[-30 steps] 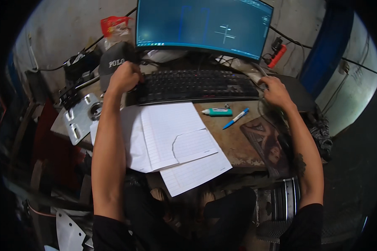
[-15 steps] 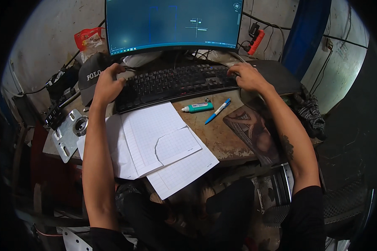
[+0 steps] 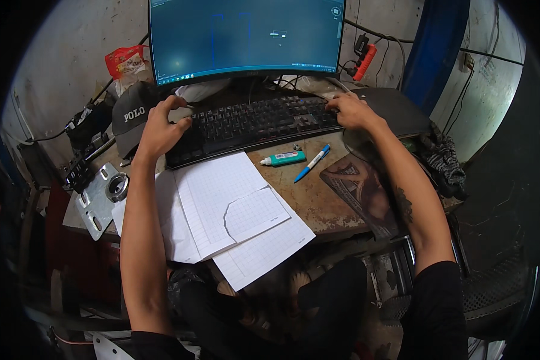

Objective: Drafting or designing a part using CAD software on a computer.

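Observation:
My left hand (image 3: 164,125) rests at the left end of a black keyboard (image 3: 252,123), thumb spread away from the bent fingers, nothing held. At the keyboard's right end, over the number keys, is my right hand (image 3: 352,111); its fingers are bent and apart, with no object in them. Behind the keyboard stands a curved monitor (image 3: 240,45) showing a dark drawing window with thin blue lines and a small box. Squared paper sheets (image 3: 213,201), one with a torn edge, lie in front of the keyboard, partly over the table's near edge.
A green correction-fluid bottle (image 3: 286,158) and a blue-and-white pen (image 3: 312,163) lie right of the sheets. A picture mat (image 3: 363,189) is beneath my right forearm. At left are a black cap (image 3: 132,117), a slotted metal plate (image 3: 96,204) and a metal ring (image 3: 117,187). A red power strip (image 3: 365,62) hangs behind.
My left thumb has spread farther from the fingers, over the keys. My right hand stays at the number keys. On the monitor the large crosshair has gone and a small dot shows.

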